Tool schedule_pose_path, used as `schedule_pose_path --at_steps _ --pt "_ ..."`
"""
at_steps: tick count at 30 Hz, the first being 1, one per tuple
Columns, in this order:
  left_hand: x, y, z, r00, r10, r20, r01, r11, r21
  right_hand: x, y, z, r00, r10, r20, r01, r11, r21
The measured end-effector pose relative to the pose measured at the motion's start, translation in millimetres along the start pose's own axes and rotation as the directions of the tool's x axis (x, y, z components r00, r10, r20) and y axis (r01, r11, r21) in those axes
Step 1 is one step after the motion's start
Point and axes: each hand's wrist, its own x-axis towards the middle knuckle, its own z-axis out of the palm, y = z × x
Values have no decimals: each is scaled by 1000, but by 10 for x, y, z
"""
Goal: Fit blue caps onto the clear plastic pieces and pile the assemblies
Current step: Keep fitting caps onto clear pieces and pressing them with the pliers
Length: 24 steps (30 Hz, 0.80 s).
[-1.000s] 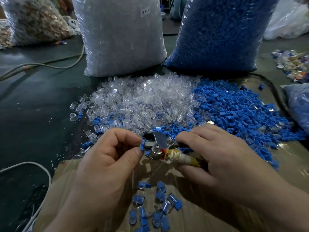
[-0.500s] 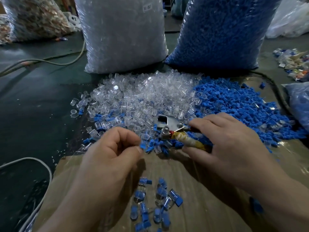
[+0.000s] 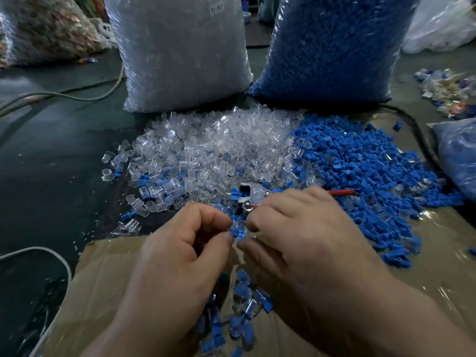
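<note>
Blue cap point(image 3: 235, 231): pinched in the gap where both sets of fingertips met, above the far edge of the cardboard point(image 3: 108, 279).
Clear piece point(image 3: 243, 226): seen only as a glint right against the cap's right side; seated or not, too small to tell.
Long axis: seemed to run roughly left to right, from one hand's fingertips toward the other's, though blurred.
Left hand point(image 3: 180, 253): fingers curled tight, thumb and forefinger gripping the cap; the nearer hand, in contact.
Right hand point(image 3: 309, 240): sat to the cap's right, fingers curled, thumb and forefinger tips just beside it; touching or apart, could not tell.
Pliers point(image 3: 253, 194): metal head just beyond the right knuckles, red handle point(image 3: 340, 192) poking out past that hand; gripped or merely lying on the heap, could not tell.
Coming move, judged: probably a squeeze along that left-to-right line, hands pressing toward each other, with the drop spot directly below.
Finished pile point(image 3: 242, 305): capped pieces on the cardboard, between the two wrists.
Clear heap point(image 3: 219, 150): beyond the hands, to the left.
Blue heap point(image 3: 360, 163): touching the clear heap's right edge.
White sack point(image 3: 180, 52) and blue sack point(image 3: 329, 47): stood upright behind the heaps.
Cable point(image 3: 64, 92): trailed over the dark surface at far left.
</note>
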Motion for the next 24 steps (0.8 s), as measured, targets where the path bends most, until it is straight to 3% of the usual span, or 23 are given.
schedule_pose_path --at_steps 4,8,12,15,16,17,18,19,20,21,22,24 --pt "-24 72 -46 991 130 27 -131 990 43 -8 8 33 999 -44 -23 45 998 40" --pt "-3 40 -55 999 51 -3 -51 994 -96 -30 -14 44 995 -73 -63 79 993 89" --pt "29 -24 -78 989 65 132 -59 997 -50 -30 -90 39 986 -110 -123 126 984 129" --pt "25 -10 -102 980 120 158 -102 988 -117 -44 -154 22 998 -4 -59 21 961 275" --pt "21 2 -113 972 160 173 -138 982 -129 -48 -174 9 996 86 19 -86 902 423" --pt "19 22 -126 960 209 188 -187 974 -125 -47 -190 -16 976 170 138 -219 752 622" --pt "11 42 -139 943 265 202 -247 963 -110 -45 -181 -41 935 218 280 -355 538 765" --pt "5 58 -153 927 311 210 -300 950 -83 -47 -154 -61 883 233 407 -466 352 812" --pt "-1 62 -165 925 324 198 -320 946 -54 -48 -134 -90 857 219 466 -514 311 799" --pt "-6 60 -185 941 298 160 -297 954 -27 -55 -109 -94 855 235 462 -519 396 758" --pt "0 50 -203 964 246 102 -246 969 -12 -60 -78 -86 874 275 401 -485 561 671" --pt "29 -2 -251 986 161 29 -164 981 105 -85 -49 -57 929 299 218 -361 862 357"
